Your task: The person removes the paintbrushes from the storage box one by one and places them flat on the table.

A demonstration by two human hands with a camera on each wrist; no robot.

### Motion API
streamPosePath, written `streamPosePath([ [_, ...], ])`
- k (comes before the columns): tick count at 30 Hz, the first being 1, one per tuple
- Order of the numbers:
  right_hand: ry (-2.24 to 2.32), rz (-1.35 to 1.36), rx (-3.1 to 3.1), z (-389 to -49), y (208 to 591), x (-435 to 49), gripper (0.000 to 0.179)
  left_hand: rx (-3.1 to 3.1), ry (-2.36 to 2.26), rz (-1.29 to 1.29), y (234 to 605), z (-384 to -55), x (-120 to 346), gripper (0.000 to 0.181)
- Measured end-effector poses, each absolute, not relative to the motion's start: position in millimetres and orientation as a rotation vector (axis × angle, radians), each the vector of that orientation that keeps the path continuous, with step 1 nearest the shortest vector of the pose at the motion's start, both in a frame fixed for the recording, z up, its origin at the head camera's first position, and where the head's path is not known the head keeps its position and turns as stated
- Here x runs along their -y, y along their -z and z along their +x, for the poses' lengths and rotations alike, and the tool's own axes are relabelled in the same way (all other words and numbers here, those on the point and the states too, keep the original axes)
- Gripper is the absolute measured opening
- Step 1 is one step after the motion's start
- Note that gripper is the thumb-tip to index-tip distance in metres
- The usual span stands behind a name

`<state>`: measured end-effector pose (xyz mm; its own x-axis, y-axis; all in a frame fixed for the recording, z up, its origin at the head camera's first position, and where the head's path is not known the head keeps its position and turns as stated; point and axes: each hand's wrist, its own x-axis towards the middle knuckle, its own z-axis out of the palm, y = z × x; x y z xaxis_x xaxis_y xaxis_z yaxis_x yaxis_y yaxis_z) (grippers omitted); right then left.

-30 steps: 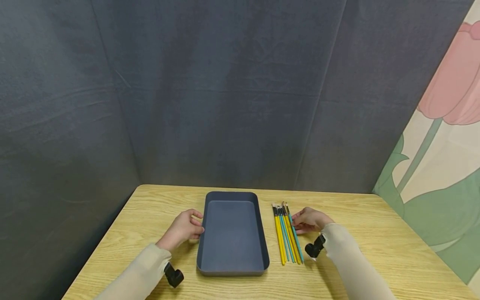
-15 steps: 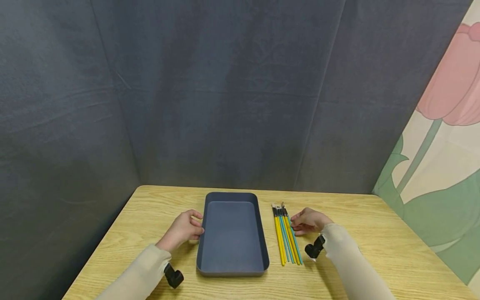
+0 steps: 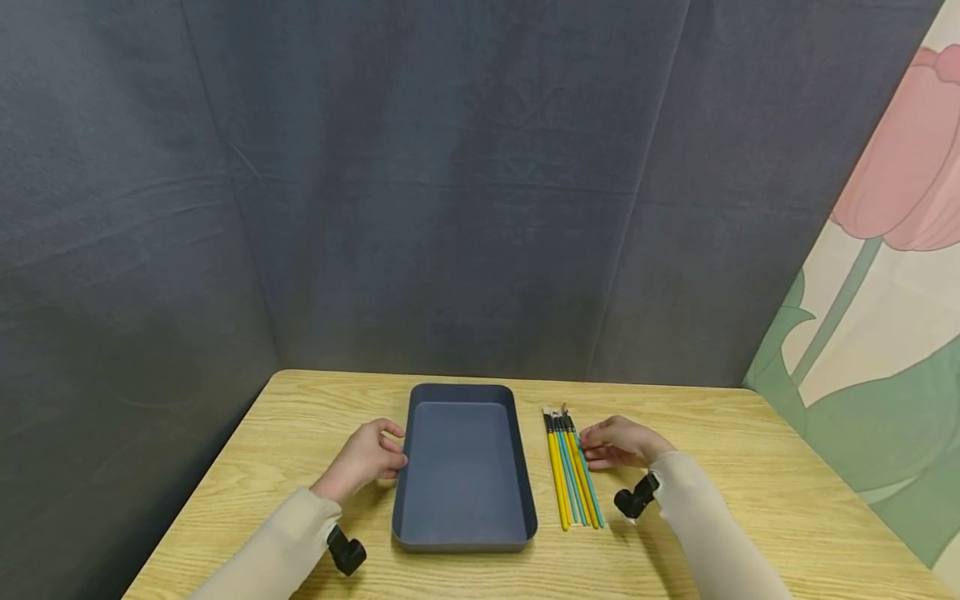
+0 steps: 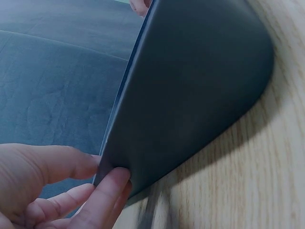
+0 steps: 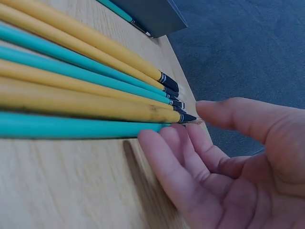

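A dark grey rectangular tray rests on the table, with my left hand at its left side. Thumb and fingers of that hand pinch the tray's rim. Right of the tray lies a close row of several paintbrushes, yellow and teal, bristles toward the far edge. My right hand is at the outermost teal brush. Its fingertips touch that brush near the ferrule end, and the thumb stands apart from them above the bristle tips.
The wooden table ends at a dark curtain behind. In the right wrist view another teal brush lies by the tray wall. A wall with a painted tulip rises on the right.
My right hand has shifted slightly left, and the outermost teal brush has slid left against the yellow one beside it. My left hand and the tray have stayed in place.
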<state>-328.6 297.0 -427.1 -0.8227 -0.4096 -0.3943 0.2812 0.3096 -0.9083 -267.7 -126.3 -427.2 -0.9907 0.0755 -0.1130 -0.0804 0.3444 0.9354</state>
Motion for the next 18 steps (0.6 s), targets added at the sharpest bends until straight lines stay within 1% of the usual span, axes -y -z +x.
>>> streamPosePath([
  [4,1.568,-0.13,-2.0,-328,427,-298,0.032,-2.457,-1.726,-0.005,427,-268,126,0.04],
  [11,1.548,-0.129,-2.08,-326,417,-293,0.044,-2.444,-1.723,-0.025,427,-267,128,0.039],
  [18,1.559,-0.189,-2.123,-326,402,-284,0.045,-2.485,-1.697,0.017,422,-269,137,0.033],
])
